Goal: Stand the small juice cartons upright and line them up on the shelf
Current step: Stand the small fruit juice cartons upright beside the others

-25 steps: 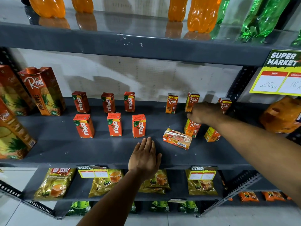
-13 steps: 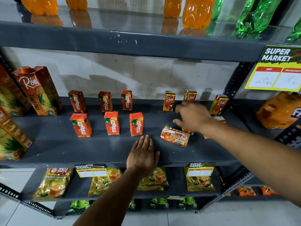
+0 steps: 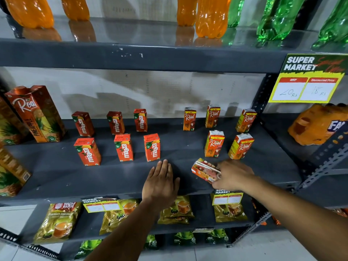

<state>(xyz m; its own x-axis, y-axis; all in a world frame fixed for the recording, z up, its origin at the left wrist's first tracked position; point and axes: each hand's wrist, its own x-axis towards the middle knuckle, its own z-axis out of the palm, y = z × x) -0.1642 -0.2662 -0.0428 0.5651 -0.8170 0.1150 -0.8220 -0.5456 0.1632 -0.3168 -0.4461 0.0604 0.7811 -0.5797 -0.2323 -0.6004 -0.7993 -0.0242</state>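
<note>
On the grey middle shelf (image 3: 116, 178), several small red Maaza cartons (image 3: 123, 147) stand upright in two rows at the left. Several small orange Real cartons stand at the right: three in the back row (image 3: 189, 119), two in front (image 3: 214, 144). One more Real carton (image 3: 204, 170) lies tilted on its side near the shelf's front edge. My right hand (image 3: 233, 174) grips its right end. Flat on the shelf, fingers together, rests my left hand (image 3: 161, 182), just left of that carton and holding nothing.
Tall Real pineapple cartons (image 3: 36, 113) stand at the shelf's left end. An orange bottle pack (image 3: 318, 125) sits at the right. Orange and green bottles (image 3: 211, 16) fill the shelf above. Tea packets (image 3: 58, 221) lie below. A yellow price sign (image 3: 307, 81) hangs top right.
My right hand has drawn back from the rear Real cartons toward the front edge and taken hold of the lying carton, which is now tilted. The left hand has stayed put.
</note>
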